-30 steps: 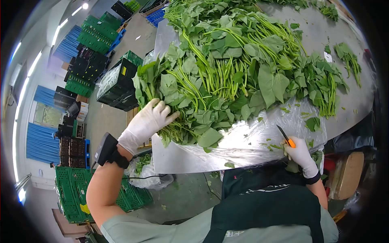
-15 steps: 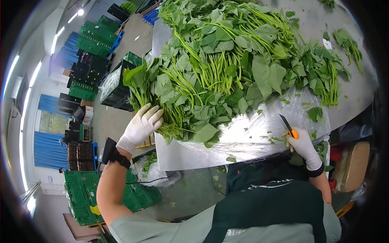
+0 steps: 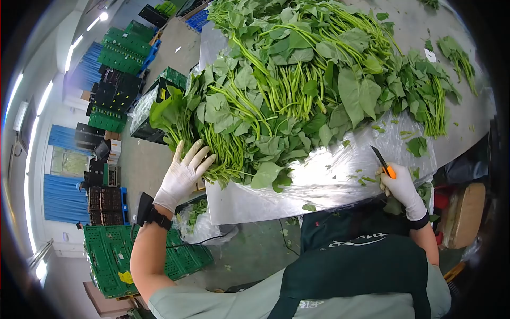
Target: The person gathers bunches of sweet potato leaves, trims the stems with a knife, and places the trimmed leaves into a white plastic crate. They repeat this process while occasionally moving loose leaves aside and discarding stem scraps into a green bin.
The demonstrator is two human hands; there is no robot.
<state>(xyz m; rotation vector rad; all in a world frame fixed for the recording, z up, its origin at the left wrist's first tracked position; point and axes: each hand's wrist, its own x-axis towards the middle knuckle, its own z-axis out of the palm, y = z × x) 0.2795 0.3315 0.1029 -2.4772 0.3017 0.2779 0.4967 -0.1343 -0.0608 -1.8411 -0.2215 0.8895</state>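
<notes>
My left hand (image 3: 185, 174), in a white glove, has its fingers spread against the stem ends of leafy greens (image 3: 226, 151) at the pile's left edge. The thumb side is partly among the leaves. In my gloved right hand (image 3: 401, 187) is a utility knife (image 3: 390, 171) with an orange handle; its dark blade points up and left. The large heap of long-stemmed greens lies between and beyond my hands. Under the knife, clear plastic sheeting (image 3: 340, 181) covers part of the metal table (image 3: 234, 204), with cut bits of stem on it.
Smaller bunches of greens (image 3: 457, 58) lie at the table's far right. Left of the table stands a dark crate (image 3: 151, 114) with plastic in it. Green crates (image 3: 106, 255) are stacked on the floor, near a plastic bag of greens (image 3: 199, 220). A brown padded seat (image 3: 462, 215) is at right.
My left hand's fingers have spread wider, and the greens at the left edge have shifted outward to the left. My right hand still holds the knife, slightly farther right in view.
</notes>
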